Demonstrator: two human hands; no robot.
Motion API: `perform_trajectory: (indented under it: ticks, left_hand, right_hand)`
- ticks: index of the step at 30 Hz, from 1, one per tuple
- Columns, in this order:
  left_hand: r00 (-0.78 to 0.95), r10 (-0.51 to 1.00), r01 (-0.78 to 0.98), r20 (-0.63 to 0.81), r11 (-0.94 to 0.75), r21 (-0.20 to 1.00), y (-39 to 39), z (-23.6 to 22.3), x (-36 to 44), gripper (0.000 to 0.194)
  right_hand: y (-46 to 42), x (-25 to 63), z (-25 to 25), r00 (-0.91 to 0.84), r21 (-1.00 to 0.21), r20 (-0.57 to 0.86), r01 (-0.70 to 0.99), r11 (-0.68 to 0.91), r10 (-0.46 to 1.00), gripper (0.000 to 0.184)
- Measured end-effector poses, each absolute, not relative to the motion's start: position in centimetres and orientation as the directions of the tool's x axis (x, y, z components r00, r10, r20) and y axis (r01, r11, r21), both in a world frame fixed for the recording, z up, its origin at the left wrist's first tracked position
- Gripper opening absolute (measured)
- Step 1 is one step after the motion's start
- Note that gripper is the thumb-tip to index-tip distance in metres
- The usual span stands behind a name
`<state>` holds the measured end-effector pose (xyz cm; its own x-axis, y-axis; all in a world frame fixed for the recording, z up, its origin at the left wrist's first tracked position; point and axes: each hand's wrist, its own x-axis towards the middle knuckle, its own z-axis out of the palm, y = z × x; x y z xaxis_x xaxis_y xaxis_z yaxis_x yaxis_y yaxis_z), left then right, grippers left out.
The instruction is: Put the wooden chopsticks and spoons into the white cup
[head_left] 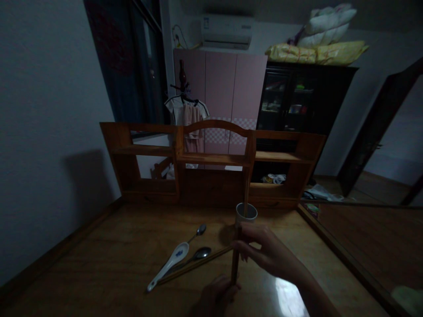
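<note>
Checking from the left: the wall [49, 141] meets the table [92, 246], and the shelf [211, 187] stands across the rear. China spoon [170, 264] lies slantwise, apparently across the small spoon's [201, 229] handle; big spoon [202, 252] lies close by. Exact overlaps cannot be made out. Hazard: a sleeve or wrist catching one handle could drag the group, and the china could chip against metal. Pale chopsticks [191, 267] lie just beside, running toward the hands; a brush from the knuckles could set them rolling. Left hand [218, 289], low and dim, appears closed on the lower end of the dark chopsticks [235, 266]. These stand nearly upright between the two hands, over the table and on the near side of the cup; their number cannot be told. Hazard: if one hand loosens without the other bearing the load, they could fan out or drop. Cup [240, 212] stands upright with thin chopsticks [246, 196] rising from it. Right hand [259, 240] pinches the upper end of the dark pair or bundle and masks the cup's lower part; contact cannot be confirmed. Hazard: a bump there could tip the cup, tall contents adding leverage.
</note>
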<state>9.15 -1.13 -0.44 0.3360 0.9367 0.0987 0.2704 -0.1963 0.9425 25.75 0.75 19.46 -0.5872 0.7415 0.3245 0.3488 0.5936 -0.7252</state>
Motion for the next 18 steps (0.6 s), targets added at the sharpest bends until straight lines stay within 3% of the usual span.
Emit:
perform_trajectory:
  ticks: [5, 11, 15, 18]
  left_hand:
    - [0.24, 0.955, 0.219, 0.176, -0.23, 0.948, -1.7, 0.3, 9.2, 0.044]
    - [0.263, 0.949, 0.142, 0.174, -0.216, 0.966, -1.7, -0.5, 9.3, 0.048]
    - [0.291, 0.95, -0.035, 0.114, -0.109, 0.993, -0.9, -2.9, 9.6, 0.055]
    - [0.346, 0.935, -0.063, 0.076, -0.058, 0.996, -0.6, -3.1, 9.7, 0.057]
  right_hand:
    - [1.1, 25.8, 19.1, -0.58, -0.795, 0.302, 0.285, 0.535, 0.757, 0.023]
    - [1.3, 25.8, 18.8, -0.566, -0.824, 0.302, 0.249, 0.509, 0.767, 0.025]
    - [1.5, 25.8, 18.6, -0.565, -0.832, 0.301, 0.238, 0.501, 0.768, 0.025]
    - [1.5, 25.9, 18.8, -0.567, -0.831, 0.299, 0.241, 0.502, 0.767, 0.024]
